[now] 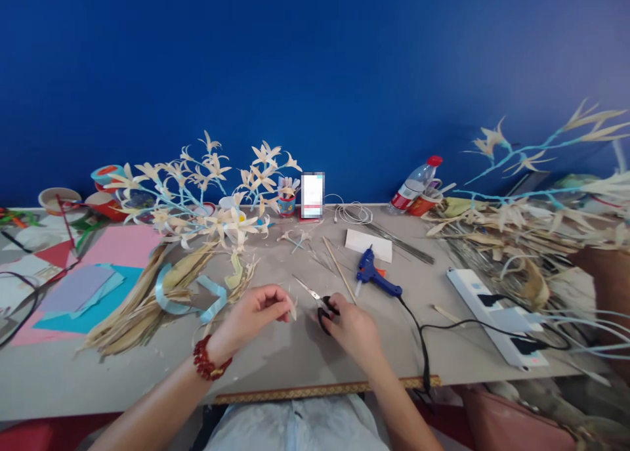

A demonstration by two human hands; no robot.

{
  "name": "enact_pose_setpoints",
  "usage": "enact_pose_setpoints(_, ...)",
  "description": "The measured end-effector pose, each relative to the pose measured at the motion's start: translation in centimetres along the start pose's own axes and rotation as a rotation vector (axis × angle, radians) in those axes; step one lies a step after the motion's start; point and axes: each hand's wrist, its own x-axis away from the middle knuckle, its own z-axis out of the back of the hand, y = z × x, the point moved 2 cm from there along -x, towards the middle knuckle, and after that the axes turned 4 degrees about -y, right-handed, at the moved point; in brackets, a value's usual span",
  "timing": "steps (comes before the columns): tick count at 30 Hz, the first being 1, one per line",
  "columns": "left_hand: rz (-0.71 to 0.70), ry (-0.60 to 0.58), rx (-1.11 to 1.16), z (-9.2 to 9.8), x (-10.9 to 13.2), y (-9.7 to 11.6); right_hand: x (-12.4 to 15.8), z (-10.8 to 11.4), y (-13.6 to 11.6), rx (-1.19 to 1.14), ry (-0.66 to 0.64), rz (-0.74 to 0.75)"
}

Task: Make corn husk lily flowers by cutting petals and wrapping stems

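Note:
My left hand [256, 312], with a red bead bracelet on its wrist, is closed and pinches a small pale leaf strip [293, 308] at the fingertips. Just to its right, my right hand [350, 326] is closed on the black handles of a pair of scissors [315, 295]. The scissors' blades point up and to the left, open a little, close to the strip but apart from it. Both hands hover over the grey table [295, 352] near its front edge.
A bundle of dried leaves with a light blue ribbon [162, 293] lies left of my hands. Straw flowers [216, 195] stand behind. A blue glue gun [374, 275], a white power strip [497, 316], coloured paper [88, 287], a bottle [416, 183] and more dried leaves [516, 228] are around.

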Motion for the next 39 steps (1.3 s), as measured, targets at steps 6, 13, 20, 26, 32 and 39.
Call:
enact_pose_setpoints(6,0.004,0.045,-0.004,-0.2,0.2,-0.4,-0.9,-0.3,-0.1,0.156,0.050,-0.030)
enact_pose_setpoints(13,-0.028,0.080,0.000,-0.4,0.4,-0.1,-2.1,-0.4,-1.0,0.336,0.020,0.012)
enact_pose_setpoints(20,-0.131,0.146,0.076,-0.7,0.9,-0.1,-2.4,0.0,-0.6,0.243,-0.067,0.111)
enact_pose_setpoints(26,-0.212,0.180,0.172,-1.1,1.1,-0.9,-2.4,0.1,-1.1,0.205,-0.034,0.106)
enact_pose_setpoints(32,-0.288,0.190,0.184,-1.2,1.2,-1.0,-2.3,0.9,-1.3,-0.125,-0.113,0.267)
enact_pose_setpoints(39,-0.601,0.229,-0.153,-1.1,1.5,-0.4,0.6,1.8,-5.6,-1.177,-0.524,0.311)
